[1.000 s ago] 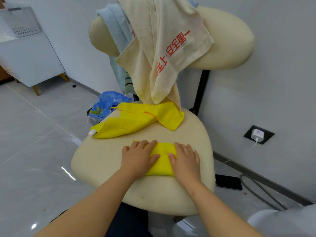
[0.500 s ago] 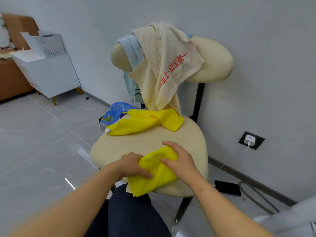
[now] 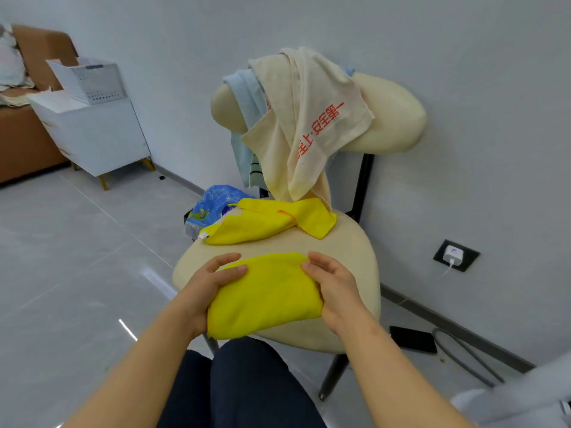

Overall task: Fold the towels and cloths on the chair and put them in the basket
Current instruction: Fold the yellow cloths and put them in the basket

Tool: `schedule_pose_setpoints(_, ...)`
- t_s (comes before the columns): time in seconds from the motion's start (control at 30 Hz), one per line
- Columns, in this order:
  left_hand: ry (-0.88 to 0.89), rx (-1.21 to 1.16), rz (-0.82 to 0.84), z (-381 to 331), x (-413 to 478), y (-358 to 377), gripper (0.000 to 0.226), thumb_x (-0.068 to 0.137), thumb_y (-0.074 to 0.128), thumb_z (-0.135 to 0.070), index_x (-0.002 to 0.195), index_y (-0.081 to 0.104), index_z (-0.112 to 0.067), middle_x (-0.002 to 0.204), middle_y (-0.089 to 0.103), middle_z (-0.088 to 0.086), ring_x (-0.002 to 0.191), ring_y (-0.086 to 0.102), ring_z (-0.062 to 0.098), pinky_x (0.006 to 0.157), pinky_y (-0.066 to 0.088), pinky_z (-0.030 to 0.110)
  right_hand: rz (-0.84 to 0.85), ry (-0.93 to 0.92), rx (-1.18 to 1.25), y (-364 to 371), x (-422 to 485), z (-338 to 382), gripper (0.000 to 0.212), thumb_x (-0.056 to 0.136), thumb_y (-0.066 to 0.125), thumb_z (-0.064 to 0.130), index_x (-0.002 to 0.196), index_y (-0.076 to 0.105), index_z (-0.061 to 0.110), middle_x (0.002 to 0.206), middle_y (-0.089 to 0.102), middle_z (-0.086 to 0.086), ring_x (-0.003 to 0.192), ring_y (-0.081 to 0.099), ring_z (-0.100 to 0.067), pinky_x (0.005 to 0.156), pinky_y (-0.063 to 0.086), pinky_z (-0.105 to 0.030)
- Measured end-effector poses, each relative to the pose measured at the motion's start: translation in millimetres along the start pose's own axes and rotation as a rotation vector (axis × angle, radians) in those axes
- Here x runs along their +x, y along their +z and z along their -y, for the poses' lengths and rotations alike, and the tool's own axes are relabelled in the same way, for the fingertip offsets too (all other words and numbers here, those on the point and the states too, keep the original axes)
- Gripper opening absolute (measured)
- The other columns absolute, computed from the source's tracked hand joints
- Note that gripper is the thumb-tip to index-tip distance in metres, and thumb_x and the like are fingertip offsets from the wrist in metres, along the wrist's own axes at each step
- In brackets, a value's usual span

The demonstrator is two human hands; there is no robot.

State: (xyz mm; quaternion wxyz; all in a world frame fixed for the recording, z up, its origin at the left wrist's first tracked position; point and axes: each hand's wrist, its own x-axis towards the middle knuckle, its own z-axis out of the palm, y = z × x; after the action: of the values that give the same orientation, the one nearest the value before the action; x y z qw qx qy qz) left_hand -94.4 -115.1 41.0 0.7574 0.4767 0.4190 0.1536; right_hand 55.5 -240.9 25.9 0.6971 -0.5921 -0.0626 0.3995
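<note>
- The left hand (image 3: 206, 290) and right hand (image 3: 335, 288) each grip one side of the folded yellow cloth (image 3: 265, 299), thumbs on top.
- It is over the front edge of the chair seat (image 3: 350, 251), seemingly lifted clear.
- A second yellow cloth (image 3: 265, 223) lies behind it.

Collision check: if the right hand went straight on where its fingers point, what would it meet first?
Likely the crumpled yellow cloth farther back on the chair seat, though depth is unclear.
</note>
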Motion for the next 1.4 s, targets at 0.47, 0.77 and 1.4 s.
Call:
schedule_pose_setpoints(0.47,-0.226,-0.065,-0.125,-103,101,-56,0.032,0.082,0.064,-0.023,0.112,0.059,-0.013,0.106,0.065,0.015,0.086,0.063,0.029,0.065,0.051,0.036,-0.059,0.231,-0.153,117,105,56,0.013,0.089,0.058,0.010,0.081,0.058,0.020,0.082,0.062,0.002,0.075,0.057,-0.015,0.066,0.046,-0.030)
schedule_pose_setpoints(0.77,-0.459,-0.207,-0.382,-226,22,-77,0.023,0.091,0.057,-0.031,0.109,0.055,-0.017,0.089,0.062,0.011,0.075,0.059,0.027,0.060,0.050,0.039,-0.048,0.356,-0.246,212,58,145,0.009,0.089,0.058,0.010,0.085,0.057,0.018,0.092,0.062,-0.008,0.090,0.057,-0.027,0.082,0.048,-0.041)
schedule_pose_setpoints(1.4,0.012,0.048,-0.769,-383,63,-231,0.029,0.092,0.059,-0.025,0.119,0.053,-0.017,0.111,0.048,0.008,0.095,0.047,0.025,0.076,0.038,0.034,0.031,0.101,-0.358,452,109,186,0.034,0.091,0.057,0.009,0.121,0.048,0.019,0.108,0.046,0.002,0.094,0.046,-0.012,0.079,0.036,-0.023)
